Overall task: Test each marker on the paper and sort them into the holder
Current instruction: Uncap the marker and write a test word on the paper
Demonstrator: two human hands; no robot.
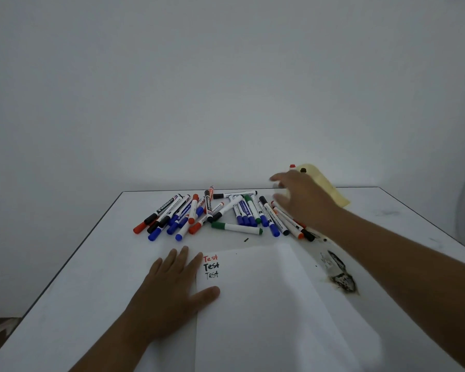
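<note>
Left hand (176,287): flat, fingers straight and slightly spread, palm down on the left edge of the paper (266,304), thumb lying on the sheet; holds nothing.

Right hand (300,200): blurred, fingers spread wide above the right end of the marker pile (220,214), just in front of the yellow holder (330,189); nothing visibly gripped, though contact with the markers beneath cannot be told.

Markers: one loose heap at the far side of the white surface (86,277), caps blue, red, black and green; they overlap too much for an exact count. One green marker (236,228) lies apart at the heap's near edge. One red-capped marker (292,166) shows behind the right hand at the holder.

Paper: one sheet, three lines reading "Test" (211,265), in red, black and faint black.

Surface: one dark smudge (340,276) right of the paper.
</note>
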